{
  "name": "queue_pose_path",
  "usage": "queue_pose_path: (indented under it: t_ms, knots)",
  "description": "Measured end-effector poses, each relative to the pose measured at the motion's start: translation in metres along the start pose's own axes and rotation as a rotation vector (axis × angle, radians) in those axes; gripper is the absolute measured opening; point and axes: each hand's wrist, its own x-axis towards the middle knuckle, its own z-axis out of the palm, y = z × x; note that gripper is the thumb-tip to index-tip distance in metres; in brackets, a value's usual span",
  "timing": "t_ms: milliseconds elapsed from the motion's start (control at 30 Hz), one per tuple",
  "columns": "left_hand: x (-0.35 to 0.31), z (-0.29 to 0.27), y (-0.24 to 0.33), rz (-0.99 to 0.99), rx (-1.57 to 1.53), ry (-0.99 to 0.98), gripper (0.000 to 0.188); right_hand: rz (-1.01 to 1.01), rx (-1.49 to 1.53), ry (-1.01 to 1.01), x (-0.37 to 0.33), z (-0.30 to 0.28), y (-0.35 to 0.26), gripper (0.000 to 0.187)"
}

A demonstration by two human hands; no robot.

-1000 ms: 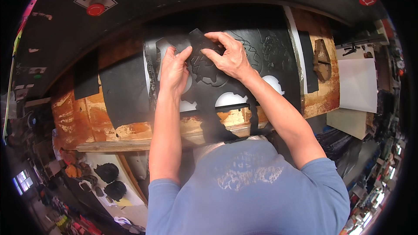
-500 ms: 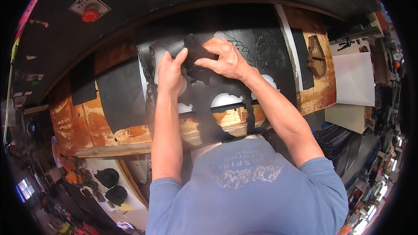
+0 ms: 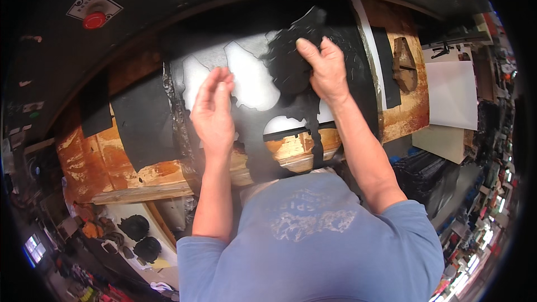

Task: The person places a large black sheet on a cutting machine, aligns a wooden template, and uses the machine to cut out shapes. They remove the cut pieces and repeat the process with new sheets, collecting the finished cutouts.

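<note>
A black sheet (image 3: 363, 86) with jagged cut outlines lies before me on a pale backing, which shows white through shaped holes (image 3: 251, 72). Over its right half my right hand (image 3: 329, 72) is closed on a dark, jagged-edged cut piece (image 3: 288, 59), thumb uppermost. Whether this is one layer or several I cannot make out. My left hand (image 3: 213, 114) hovers above the left part of the sheet, beside the white holes. Its fingers are loosely curled and slightly blurred, and nothing shows in them.
A dark machine beam with a red push button (image 3: 94, 20) spans the far side. The worn wooden board (image 3: 106, 156) carries another black sheet (image 3: 145, 128) at left and a brown shaped die (image 3: 405, 64) at right. Black cut pieces (image 3: 134, 226) lie on a lower surface at left.
The dark cut piece has come up and shifted right with my right hand, baring white shapes in the sheet. My hands have moved apart, the left one slightly lower.
</note>
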Motion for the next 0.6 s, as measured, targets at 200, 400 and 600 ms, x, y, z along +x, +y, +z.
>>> queue_pose_path:
  t_ms: [200,400,600]
  knots:
    - [0.004,0.024,0.012,-0.432,-0.374,-0.128,0.068,0.113,-0.523,-0.261,0.022,-0.039,-0.050,0.026]
    - [0.022,0.041,0.012,-0.492,-0.385,-0.103,0.048,-0.068,-0.792,-0.144,0.030,-0.036,-0.018,0.038]
    - [0.030,0.054,0.002,-0.388,-0.319,-0.123,0.039,-0.317,-0.947,-0.080,0.030,-0.022,-0.009,0.038]
